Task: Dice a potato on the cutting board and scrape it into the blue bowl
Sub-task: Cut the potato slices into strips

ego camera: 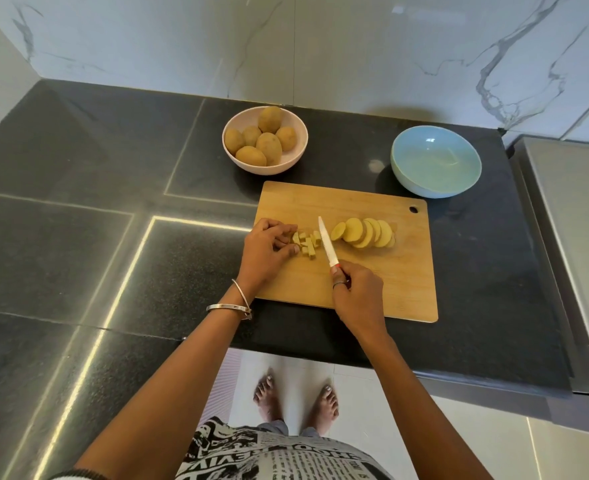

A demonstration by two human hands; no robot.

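A wooden cutting board (390, 282) lies on the dark counter. Several round potato slices (365, 233) lean in a row on its right half. Cut potato strips (307, 243) sit at its left, and my left hand (269, 247) holds them with curled fingertips. My right hand (355, 296) grips the handle of a white-bladed knife (327, 244), its tip pointing away from me just right of the strips. The blue bowl (436, 161) stands behind the board's right corner, with nothing in it.
A pale pink bowl (232, 157) with several whole potatoes stands behind the board's left corner. A marble wall backs the counter. The counter's front edge runs just below the board, and a steel surface (577, 216) lies to the right.
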